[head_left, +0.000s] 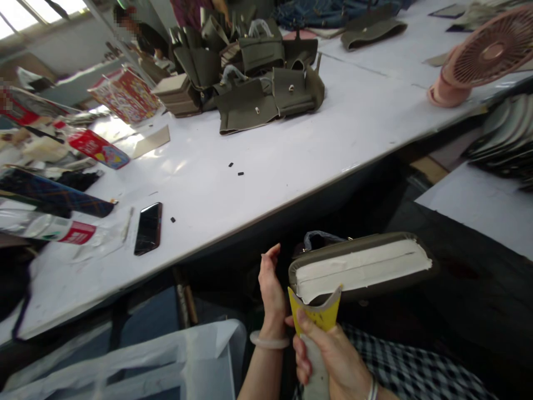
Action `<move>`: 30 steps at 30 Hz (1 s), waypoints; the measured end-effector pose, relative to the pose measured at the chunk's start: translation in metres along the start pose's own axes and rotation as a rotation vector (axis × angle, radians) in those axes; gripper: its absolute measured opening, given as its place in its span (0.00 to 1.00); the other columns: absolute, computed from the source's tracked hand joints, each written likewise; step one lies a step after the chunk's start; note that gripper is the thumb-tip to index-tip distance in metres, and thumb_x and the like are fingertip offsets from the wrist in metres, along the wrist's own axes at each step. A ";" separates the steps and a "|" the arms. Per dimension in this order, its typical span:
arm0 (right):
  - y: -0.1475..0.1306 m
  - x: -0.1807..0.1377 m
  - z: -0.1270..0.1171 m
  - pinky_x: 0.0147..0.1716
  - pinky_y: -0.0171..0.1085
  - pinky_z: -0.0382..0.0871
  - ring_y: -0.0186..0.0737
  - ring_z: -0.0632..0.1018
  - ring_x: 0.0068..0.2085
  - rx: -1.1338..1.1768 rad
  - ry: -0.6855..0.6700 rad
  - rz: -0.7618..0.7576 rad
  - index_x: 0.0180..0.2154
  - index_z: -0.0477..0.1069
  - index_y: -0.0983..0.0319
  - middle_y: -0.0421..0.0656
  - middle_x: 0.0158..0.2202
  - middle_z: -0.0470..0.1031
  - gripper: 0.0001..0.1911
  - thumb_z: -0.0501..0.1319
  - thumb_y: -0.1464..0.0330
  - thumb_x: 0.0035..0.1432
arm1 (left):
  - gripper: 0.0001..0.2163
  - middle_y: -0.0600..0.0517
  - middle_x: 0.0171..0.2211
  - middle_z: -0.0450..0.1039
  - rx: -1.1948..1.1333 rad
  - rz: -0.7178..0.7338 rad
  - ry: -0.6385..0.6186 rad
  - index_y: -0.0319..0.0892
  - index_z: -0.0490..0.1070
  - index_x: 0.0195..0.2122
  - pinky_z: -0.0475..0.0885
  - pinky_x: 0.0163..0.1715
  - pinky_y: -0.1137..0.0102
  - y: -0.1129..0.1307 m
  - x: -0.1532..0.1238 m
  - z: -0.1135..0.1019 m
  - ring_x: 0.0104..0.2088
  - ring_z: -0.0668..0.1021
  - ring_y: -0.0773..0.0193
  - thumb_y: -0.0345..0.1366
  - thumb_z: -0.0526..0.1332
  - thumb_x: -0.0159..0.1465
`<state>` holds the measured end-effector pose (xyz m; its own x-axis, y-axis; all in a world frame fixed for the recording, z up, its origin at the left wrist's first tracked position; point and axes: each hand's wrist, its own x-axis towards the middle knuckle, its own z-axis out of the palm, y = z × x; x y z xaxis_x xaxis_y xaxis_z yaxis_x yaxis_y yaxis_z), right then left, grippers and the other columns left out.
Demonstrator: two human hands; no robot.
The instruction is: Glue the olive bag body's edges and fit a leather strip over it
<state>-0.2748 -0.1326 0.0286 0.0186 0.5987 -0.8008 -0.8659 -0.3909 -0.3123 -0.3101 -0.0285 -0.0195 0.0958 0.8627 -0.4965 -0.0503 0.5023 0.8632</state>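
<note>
Handbag (pixel 362 266) base-up, looks light, semi-stiff; left hand (pixel 270 289) open beside its end; right hand (pixel 328 350) fingers clenched on yellow scraper (pixel 318 316)

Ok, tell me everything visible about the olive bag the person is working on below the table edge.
The olive bag lies on its side below the table edge, its base turned to the camera. The base is coated with a whitish layer inside an olive rim. A clear-wrapped handle shows behind. The left hand is at its left end; the right hand presses a yellow scraper against the base.

Long white worktable (pixel 291 161), pink fan (pixel 478 61), perhaps a bright window (pixel 25 11)
</note>
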 end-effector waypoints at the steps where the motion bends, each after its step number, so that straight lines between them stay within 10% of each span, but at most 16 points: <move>1: 0.000 0.000 0.000 0.14 0.30 0.59 0.26 0.62 0.15 -0.014 -0.001 0.002 0.34 0.73 0.66 0.35 0.16 0.65 0.31 0.70 0.45 0.43 | 0.24 0.46 0.54 0.73 0.009 0.086 -0.059 0.42 0.73 0.50 0.62 0.60 0.60 0.012 0.003 0.003 0.57 0.71 0.57 0.52 0.45 0.71; 6: -0.003 0.000 -0.001 0.12 0.30 0.59 0.27 0.62 0.13 -0.076 0.012 -0.014 0.28 0.70 0.65 0.35 0.14 0.64 0.31 0.71 0.44 0.40 | 0.25 0.48 0.43 0.81 0.228 0.382 -0.465 0.42 0.81 0.37 0.60 0.63 0.58 0.047 -0.004 0.020 0.48 0.79 0.56 0.48 0.46 0.72; 27: -0.025 0.008 -0.024 0.10 0.30 0.58 0.28 0.62 0.11 -0.280 -0.092 0.119 0.24 0.68 0.63 0.36 0.11 0.64 0.35 0.66 0.37 0.37 | 0.20 0.49 0.33 0.81 0.617 0.364 -0.250 0.43 0.81 0.35 0.72 0.41 0.67 0.044 -0.006 0.033 0.35 0.80 0.59 0.48 0.53 0.69; 30: -0.023 0.021 -0.038 0.14 0.33 0.63 0.32 0.66 0.12 -0.354 -0.181 0.076 0.18 0.69 0.62 0.40 0.12 0.65 0.33 0.65 0.37 0.41 | 0.16 0.49 0.38 0.80 0.820 0.418 -0.243 0.46 0.79 0.43 0.70 0.51 0.62 0.055 -0.007 0.037 0.40 0.79 0.56 0.48 0.56 0.67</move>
<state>-0.2354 -0.1374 0.0002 -0.1545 0.6597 -0.7355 -0.6349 -0.6366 -0.4377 -0.2764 -0.0093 0.0345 0.4367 0.8814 -0.1803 0.5772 -0.1208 0.8076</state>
